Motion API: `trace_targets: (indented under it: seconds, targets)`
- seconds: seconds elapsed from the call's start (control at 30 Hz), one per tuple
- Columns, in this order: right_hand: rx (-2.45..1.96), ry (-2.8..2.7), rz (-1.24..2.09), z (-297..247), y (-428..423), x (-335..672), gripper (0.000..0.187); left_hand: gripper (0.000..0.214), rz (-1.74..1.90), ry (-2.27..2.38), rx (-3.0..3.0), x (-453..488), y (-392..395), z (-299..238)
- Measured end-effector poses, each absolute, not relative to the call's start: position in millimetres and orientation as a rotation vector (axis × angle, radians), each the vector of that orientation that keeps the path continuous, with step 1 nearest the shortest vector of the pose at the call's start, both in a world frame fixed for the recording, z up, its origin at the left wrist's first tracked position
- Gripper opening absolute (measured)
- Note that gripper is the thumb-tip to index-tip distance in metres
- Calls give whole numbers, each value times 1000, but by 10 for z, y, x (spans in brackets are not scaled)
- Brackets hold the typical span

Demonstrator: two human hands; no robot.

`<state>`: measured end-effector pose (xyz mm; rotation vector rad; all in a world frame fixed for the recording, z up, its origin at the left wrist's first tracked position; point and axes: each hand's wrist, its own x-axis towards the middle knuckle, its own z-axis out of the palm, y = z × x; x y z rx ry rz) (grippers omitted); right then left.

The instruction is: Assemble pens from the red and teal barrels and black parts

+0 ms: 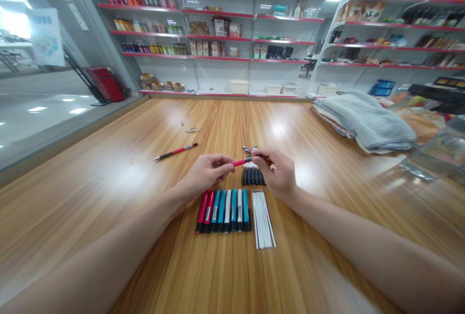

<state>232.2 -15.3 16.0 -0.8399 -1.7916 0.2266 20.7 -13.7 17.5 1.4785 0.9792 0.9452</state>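
Between my two hands is a red pen barrel (240,163), held level above the table. My left hand (210,172) pinches its left end; my right hand (279,171) grips the dark right end, mostly hidden by the fingers. Just below lies a row of red, teal and white pen barrels (222,210) with black ends. Beside them is a bundle of thin white refills (263,219). Short black grips (253,176) stand in a row under my right hand, with small metal tips (249,149) behind. A red and black pen (176,151) lies at the left.
The wooden table (145,236) has a thin ring-shaped piece (193,130) and a tiny metal bit (182,122) toward the back. Folded striped cloth (366,120) is piled at the right, near a clear container (432,154). Stocked shelves (218,12) stand behind.
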Motion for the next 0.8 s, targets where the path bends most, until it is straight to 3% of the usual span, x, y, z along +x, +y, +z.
trace_targets:
  seconds: [0.17, 0.43, 0.63, 0.8]
  targets:
    - [-763, -1841, 222, 122, -129, 2316, 25, 25, 960, 967, 1502, 195, -126, 190]
    - [-724, -1883, 175, 140, -146, 2322, 15, 25, 1068, 838, 1270, 171, -86, 160]
    - [-733, -1811, 209, 107, -152, 2332, 30, 17, 1031, 711, 1049, 146, -82, 245]
    - [-898, -1675, 273, 96, -115, 2367, 24, 21, 869, 835, 1160, -182, 0, 462]
